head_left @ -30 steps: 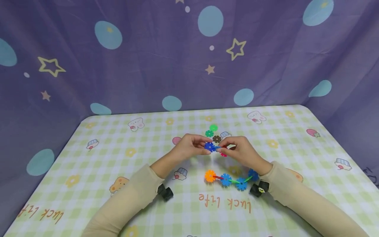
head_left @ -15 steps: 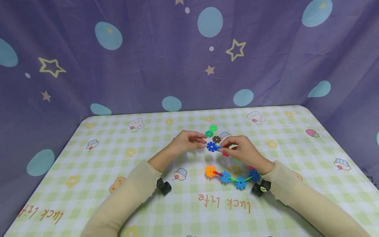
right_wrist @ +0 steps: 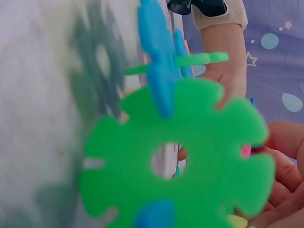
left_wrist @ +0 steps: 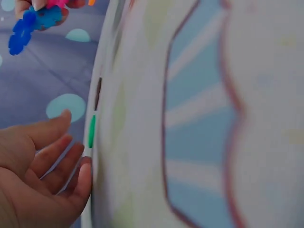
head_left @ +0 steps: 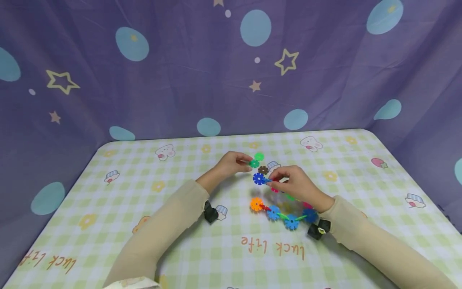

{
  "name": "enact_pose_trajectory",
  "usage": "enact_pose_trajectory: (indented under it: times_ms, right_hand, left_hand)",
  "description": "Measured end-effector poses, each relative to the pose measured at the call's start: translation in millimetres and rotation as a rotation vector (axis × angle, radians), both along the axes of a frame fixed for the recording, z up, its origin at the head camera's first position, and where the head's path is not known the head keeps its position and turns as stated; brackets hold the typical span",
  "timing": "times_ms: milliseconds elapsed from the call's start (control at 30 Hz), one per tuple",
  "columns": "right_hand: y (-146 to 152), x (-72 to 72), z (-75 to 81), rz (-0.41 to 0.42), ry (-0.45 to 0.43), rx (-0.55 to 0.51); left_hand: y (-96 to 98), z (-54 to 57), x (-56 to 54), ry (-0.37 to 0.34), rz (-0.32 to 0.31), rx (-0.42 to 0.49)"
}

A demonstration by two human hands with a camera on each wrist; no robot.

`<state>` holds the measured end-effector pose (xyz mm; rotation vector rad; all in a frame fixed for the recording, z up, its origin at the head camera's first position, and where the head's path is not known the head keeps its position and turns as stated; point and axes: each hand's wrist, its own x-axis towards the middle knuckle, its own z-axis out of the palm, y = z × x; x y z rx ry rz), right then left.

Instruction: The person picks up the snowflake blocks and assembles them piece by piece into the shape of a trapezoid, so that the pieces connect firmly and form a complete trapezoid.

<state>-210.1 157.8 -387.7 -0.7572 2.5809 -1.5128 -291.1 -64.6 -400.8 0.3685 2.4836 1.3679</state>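
Note:
My right hand (head_left: 294,182) pinches a chain of plastic snowflake discs by a light blue disc close to its end. The dark blue end disc (head_left: 258,178) sticks out to the left of the fingers. Part of the chain is hidden under the right hand and wrist; blue discs (head_left: 291,222) and an orange disc (head_left: 256,204) show in front. My left hand (head_left: 232,164) reaches to a loose teal-green snowflake disc (head_left: 254,163), fingertips right beside its left edge. In the left wrist view its thumb and fingers (left_wrist: 71,156) are apart with nothing between them.
A bright green disc (head_left: 259,156) lies just behind the teal-green one, and a brown disc (head_left: 263,170) to its front right. A checkered cloth (head_left: 180,249) covers the table, with a purple curtain (head_left: 173,80) behind. Black wrist cameras (head_left: 210,212) sit at both cuffs.
My left hand has let go of the dark blue end disc and moved back to the teal-green disc. The right hand stays in place, still pinching the chain.

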Motion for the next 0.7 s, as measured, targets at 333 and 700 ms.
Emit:
enact_pose_trajectory:
  times_ms: [333,700]
  right_hand:
    - [4,-3.0,1.0,-0.038,-0.015,0.037]
    - [5,-2.2,0.9,-0.079,0.000,0.076]
  left_hand:
    - [11.9,-5.2,-9.7,0.096,0.023,-0.139]
    - [14.8,-8.3,-12.9,0.153,0.012,-0.170]
